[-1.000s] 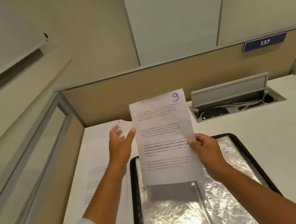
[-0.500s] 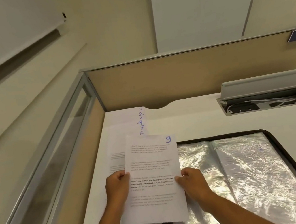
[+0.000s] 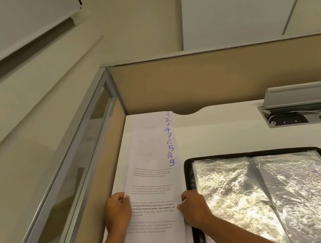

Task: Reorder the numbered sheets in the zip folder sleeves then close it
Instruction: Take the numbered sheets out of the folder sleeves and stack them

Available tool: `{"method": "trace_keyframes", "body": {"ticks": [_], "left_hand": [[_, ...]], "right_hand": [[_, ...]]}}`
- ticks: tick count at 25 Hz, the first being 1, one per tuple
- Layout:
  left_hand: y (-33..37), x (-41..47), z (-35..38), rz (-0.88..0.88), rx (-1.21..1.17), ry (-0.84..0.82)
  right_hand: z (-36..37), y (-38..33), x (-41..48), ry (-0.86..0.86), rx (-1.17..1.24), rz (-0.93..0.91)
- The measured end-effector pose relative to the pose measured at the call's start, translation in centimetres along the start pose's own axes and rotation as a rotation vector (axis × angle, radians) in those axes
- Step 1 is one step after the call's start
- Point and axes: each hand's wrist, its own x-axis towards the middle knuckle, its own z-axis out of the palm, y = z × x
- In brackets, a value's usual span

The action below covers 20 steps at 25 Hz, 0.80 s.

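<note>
A: What's the setting?

B: A white table (image 3: pixel 229 127) in a corner, with a tan partition (image 3: pixel 211 76) behind it and another along the left. A cable box (image 3: pixel 308 111) is set into the table at far right, lid up, with white leads inside.

A: Where are the sheets (image 3: pixel 152 141)?

B: Along the table's left side, in an overlapped row running away from the person. Each shows a blue handwritten number at its right edge. The top sheet (image 3: pixel 152 197) is the nearest, and it's marked 9.

A: And the hands?

B: Both are on the top sheet. The left hand (image 3: pixel 117 213) has its fingers curled at the left edge, pinching it. The right hand (image 3: pixel 193 208) pinches the right edge the same way. The sheet looks flat on the row.

A: The folder (image 3: pixel 187 179)?

B: It lies open just right of the sheets, with a black zip border around it. Its shiny, crinkled sleeves (image 3: pixel 228 190) are spread flat in two pages. The right wrist crosses its left border.
</note>
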Motion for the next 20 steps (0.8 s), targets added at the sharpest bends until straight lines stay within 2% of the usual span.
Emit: {"method": "trace_keyframes", "body": {"ticks": [6, 10, 14, 17, 20], "left_hand": [[-1.0, 0.7, 0.7, 0.023, 0.074, 0.044], [-1.3, 0.1, 1.4, 0.050, 0.185, 0.084], [0.0, -1.8, 3.1, 0.205, 0.399, 0.144], [1.3, -3.6, 5.4, 0.342, 0.400, 0.095], [2.7, -6.1, 8.2, 0.482, 0.364, 0.038]], "right_hand": [[0.2, 0.0, -0.1, -0.009, -0.073, -0.041], [-0.7, -0.2, -0.7, 0.000, -0.084, -0.168], [-2.8, -0.3, -1.5, 0.052, -0.127, -0.300], [-4.8, 0.7, -1.4, 0.145, -0.209, -0.375], [-7.3, 2.9, -1.4, 0.212, -0.328, -0.374]]}}
